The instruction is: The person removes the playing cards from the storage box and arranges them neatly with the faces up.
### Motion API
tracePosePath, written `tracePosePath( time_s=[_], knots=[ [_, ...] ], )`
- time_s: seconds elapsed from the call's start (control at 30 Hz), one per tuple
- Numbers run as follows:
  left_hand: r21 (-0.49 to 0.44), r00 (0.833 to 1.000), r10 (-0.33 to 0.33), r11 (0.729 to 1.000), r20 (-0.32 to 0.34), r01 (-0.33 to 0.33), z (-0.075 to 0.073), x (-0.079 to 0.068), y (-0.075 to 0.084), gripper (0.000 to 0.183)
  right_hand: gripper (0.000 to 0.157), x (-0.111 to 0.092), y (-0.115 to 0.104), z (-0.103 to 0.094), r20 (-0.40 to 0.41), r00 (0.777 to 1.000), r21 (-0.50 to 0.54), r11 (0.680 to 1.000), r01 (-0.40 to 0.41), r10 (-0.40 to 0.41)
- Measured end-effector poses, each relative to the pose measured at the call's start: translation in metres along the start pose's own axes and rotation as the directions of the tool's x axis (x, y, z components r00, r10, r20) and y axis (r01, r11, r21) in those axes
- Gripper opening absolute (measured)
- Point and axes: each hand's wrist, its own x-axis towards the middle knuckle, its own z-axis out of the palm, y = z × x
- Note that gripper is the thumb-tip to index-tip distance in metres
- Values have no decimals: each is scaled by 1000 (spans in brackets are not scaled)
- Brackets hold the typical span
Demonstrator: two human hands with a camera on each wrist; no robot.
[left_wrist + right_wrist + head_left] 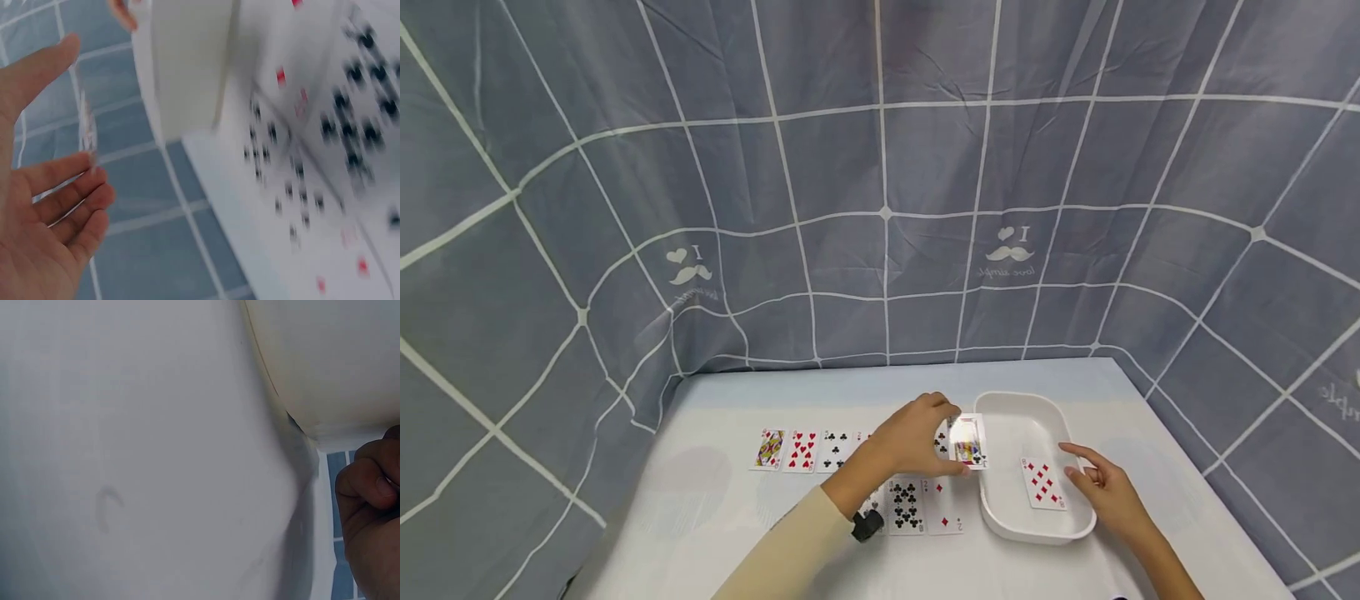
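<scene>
My left hand [917, 437] holds a playing card [967, 440], a face card with a club mark, by its edges between thumb and fingers. The card is over the left rim of a white plastic tub [1037, 533]. In the left wrist view, the card [87, 128] appears nearly edge-on and blurred by my fingertips. Inside the tub lies a diamond card [1042, 483]. My right hand [1108, 496] is at the tub's right rim, index finger and thumb apart above the inside, with nothing between them. The right wrist view shows its other fingers [369, 481] bent.
Left of the tub, playing cards lie face up in two rows, including a queen [769, 449], a heart card [801, 451], a club card [906, 505] and a two of diamonds [942, 505]. My left forearm covers some. A grey checked curtain [835, 258] surrounds the white table [700, 517].
</scene>
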Motion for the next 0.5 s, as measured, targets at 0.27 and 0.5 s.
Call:
tracePosePath(
  time_s=[0.27, 0.5],
  knots=[
    [-30, 997, -66, 997, -33, 65, -36, -53, -55, 87, 42, 1, -4, -1, -1, 1000, -9, 1000, -1, 1],
    [-77, 982, -187, 980, -39, 183, -47, -97, -86, 86, 42, 3, -5, 1, 2, 1000, -11, 1000, -5, 5]
  ],
)
